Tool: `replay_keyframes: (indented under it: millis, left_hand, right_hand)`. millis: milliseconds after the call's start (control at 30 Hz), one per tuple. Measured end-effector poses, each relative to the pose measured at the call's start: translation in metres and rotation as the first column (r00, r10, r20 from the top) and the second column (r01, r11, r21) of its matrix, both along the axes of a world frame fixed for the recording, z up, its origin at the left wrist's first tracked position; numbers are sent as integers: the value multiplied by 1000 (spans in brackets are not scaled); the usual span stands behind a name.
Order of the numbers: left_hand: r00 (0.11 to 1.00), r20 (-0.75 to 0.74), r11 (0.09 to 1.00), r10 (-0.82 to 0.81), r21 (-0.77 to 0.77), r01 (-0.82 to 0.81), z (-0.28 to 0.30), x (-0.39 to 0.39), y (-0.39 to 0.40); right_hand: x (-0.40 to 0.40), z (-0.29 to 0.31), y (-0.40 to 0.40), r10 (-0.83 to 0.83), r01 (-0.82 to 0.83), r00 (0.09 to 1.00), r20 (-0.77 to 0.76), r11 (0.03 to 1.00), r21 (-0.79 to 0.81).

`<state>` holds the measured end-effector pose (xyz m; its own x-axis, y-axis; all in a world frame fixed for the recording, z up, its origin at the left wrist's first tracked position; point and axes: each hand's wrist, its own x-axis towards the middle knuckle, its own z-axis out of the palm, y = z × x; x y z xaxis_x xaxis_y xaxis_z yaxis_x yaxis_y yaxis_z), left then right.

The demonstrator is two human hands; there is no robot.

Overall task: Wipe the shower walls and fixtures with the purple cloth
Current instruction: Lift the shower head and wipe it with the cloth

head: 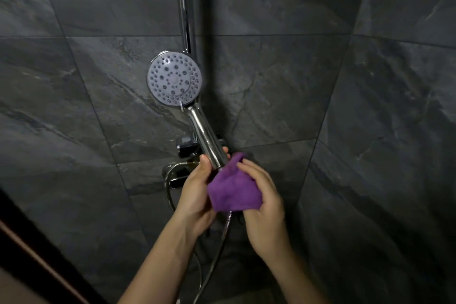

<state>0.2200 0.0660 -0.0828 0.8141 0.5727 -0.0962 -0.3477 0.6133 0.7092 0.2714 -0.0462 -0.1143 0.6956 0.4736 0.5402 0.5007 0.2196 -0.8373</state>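
Observation:
A chrome hand shower (206, 131) with a round grey spray face (174, 78) points up and left in front of the dark tiled wall (271, 86). My left hand (197, 195) grips the lower end of its handle, thumb on the left side and fingertips showing on the right. The purple cloth (233, 191) is bunched around the handle's base, where the hose joins. My right hand (261, 202) holds the cloth from the right, fingers curled over it.
A vertical chrome riser rail (185, 7) runs up the wall behind the shower head. The metal hose (170, 195) loops down below my hands. A slider bracket (186, 147) and the mixer valve (177, 180) sit behind my left hand. A dark door edge (37, 249) crosses the lower left.

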Motion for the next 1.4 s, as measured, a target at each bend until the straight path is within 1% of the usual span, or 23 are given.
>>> replay_keyframes:
  millis: [33,100,167,233,267,300,367,433,500,567,633,700,733,800,867,900,1033,1133,1233,1333,1400]
  left_hand:
    - [1000,-4,1000,12,18,-11,0,4,-2]
    - [997,-7,996,75,49,-74,-1,8,-2]
    - [989,-7,986,150,76,-149,-4,10,0]
    - [978,-9,971,207,124,-204,-6,13,-2]
    - [976,-10,964,216,159,-211,-5,15,-3]
    - [972,-15,953,233,201,-226,-5,16,-4]
    - [970,-13,934,244,272,-231,-3,17,-4]
    - [969,-17,916,246,332,-227,3,18,-5]
    - [969,-34,907,244,361,-215,8,19,-4]
    - [968,-60,911,243,358,-206,9,24,-1]
    - [968,-86,918,237,345,-194,15,32,-1]
    - [968,-99,917,231,353,-183,23,39,-1]
    - [968,-101,913,231,366,-179,27,41,-2]
    - [972,-96,908,212,388,-160,34,43,-1]
    - [978,-89,901,191,410,-139,37,43,2]
    - [979,-85,895,186,425,-133,36,42,4]
    - [976,-120,843,182,529,-92,28,42,9]
    - [978,-128,803,167,593,-60,27,41,15]
    - [980,-99,732,174,678,-62,35,40,23]
    - [958,-62,640,279,756,-137,40,31,40]
    - [929,-43,602,368,772,-203,38,15,56]
  right_hand:
    - [2,0,1,0,1,999,51,1000,-14]
    - [9,-10,3,31,-25,996,88,997,-69]
    - [20,-29,-1,88,-77,993,80,989,-124]
    - [36,-48,-8,177,-163,983,50,965,-203]
    - [42,-53,-11,200,-189,980,20,951,-243]
    - [48,-57,-12,213,-216,976,-42,939,-266]
    - [56,-58,-14,163,-226,956,-244,939,-259]
    - [74,-52,-15,112,-229,901,-419,944,-238]
    - [90,-39,-14,109,-253,860,-498,940,-231]
    - [98,-16,-8,144,-262,842,-520,951,-162]
    - [100,12,1,156,-226,833,-530,972,-69]
    - [95,44,10,184,-219,837,-515,976,-7]
    - [93,58,15,211,-244,849,-484,970,-5]
    - [89,79,24,294,-336,863,-411,941,-31]
    - [84,95,31,373,-425,840,-395,904,-50]
    - [83,99,34,376,-434,837,-398,898,-65]
    - [80,100,44,223,-278,920,-322,951,-135]
    - [87,101,48,239,-286,926,-292,950,-129]
    - [93,109,55,234,-276,943,-237,948,-160]
    - [100,119,69,155,-197,965,-211,961,-192]
    - [108,126,76,85,-116,987,-133,963,-244]
